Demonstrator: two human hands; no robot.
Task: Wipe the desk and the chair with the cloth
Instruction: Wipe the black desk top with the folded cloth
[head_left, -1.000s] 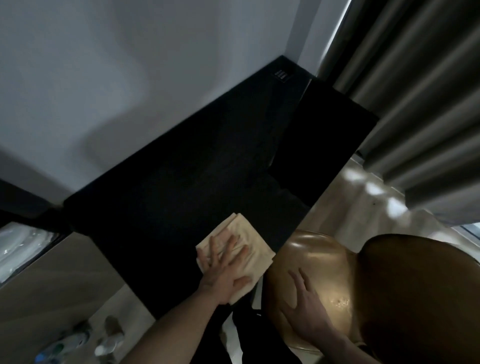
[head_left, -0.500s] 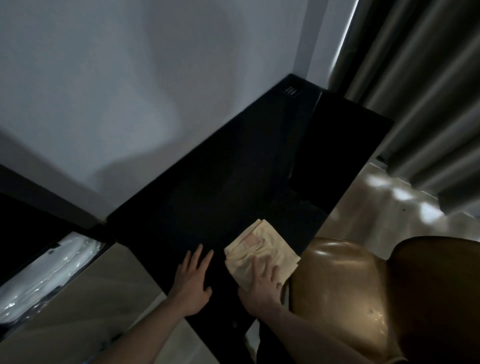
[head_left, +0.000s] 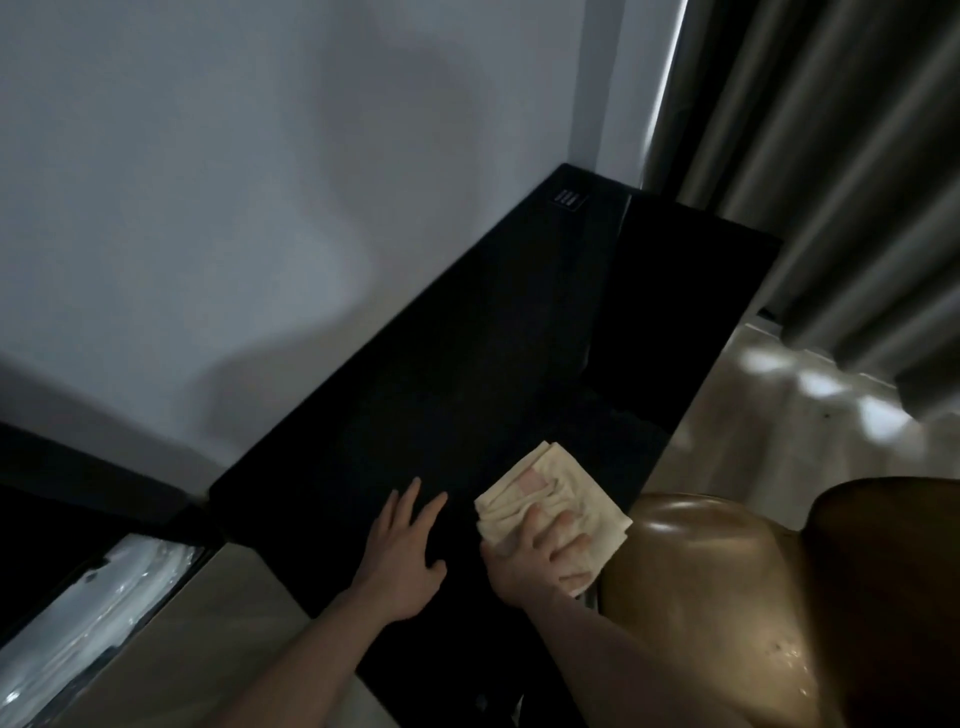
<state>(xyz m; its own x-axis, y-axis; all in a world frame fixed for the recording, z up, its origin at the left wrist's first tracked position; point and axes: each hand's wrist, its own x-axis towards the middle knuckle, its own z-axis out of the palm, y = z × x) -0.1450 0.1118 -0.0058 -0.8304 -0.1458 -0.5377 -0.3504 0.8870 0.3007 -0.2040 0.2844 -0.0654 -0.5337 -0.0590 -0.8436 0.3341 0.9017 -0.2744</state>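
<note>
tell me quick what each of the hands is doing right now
Left hand: open, fingers straight, flat on the black desk, holding nothing.
Right hand: open, pressing the cream cloth onto the desk.

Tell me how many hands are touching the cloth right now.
1. The right hand presses the cloth on the desk; the left hand rests flat on the desk beside it.

The cloth (head_left: 553, 512) is now under the right hand (head_left: 537, 558), which presses it on the black desk (head_left: 415, 374) by the brown chair (head_left: 727, 587); a second ago the left hand (head_left: 402, 556) pressed it. The left hand now lies flat on bare desk just left of the cloth, and the right hand is off the chair
</note>
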